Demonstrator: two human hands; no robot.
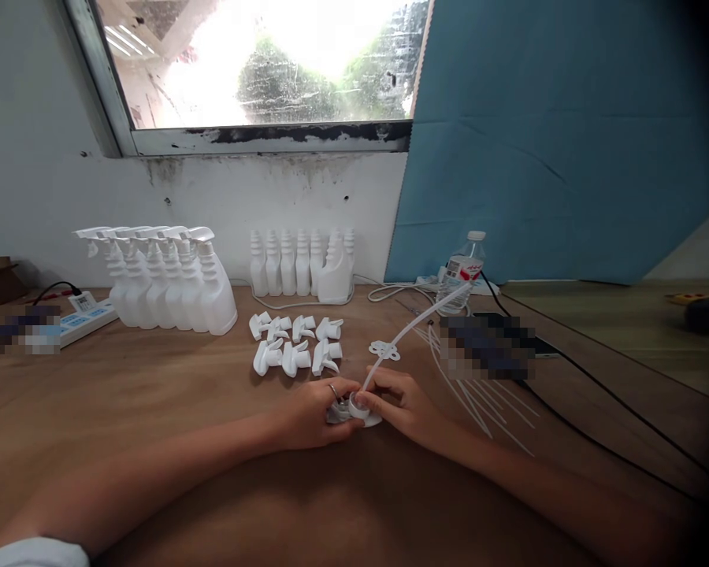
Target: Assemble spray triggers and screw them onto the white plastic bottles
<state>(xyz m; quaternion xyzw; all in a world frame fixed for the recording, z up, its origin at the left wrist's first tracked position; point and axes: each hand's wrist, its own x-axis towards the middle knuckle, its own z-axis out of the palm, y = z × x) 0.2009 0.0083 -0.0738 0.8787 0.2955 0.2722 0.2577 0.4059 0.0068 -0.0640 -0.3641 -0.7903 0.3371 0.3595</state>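
Observation:
Near the middle of the table, my left hand (pixel 314 413) is closed around a white spray head (pixel 360 409). My right hand (pixel 402 400) pinches the lower end of a thin white tube (pixel 417 321) at the round opening of that spray head. The tube slants up to the right, past the front of a clear water bottle. Several loose white spray heads (pixel 296 359) lie in two rows just beyond my left hand. More thin tubes (pixel 478 394) are spread on the table right of my right hand.
Assembled spray bottles (pixel 194 287) stand at the back left, and bottles without heads (pixel 295 272) by the wall. A clear bottle (pixel 462 268), flat white rings (pixel 384 350) and black cables (pixel 603 378) are on the right. A power strip (pixel 86 321) lies left.

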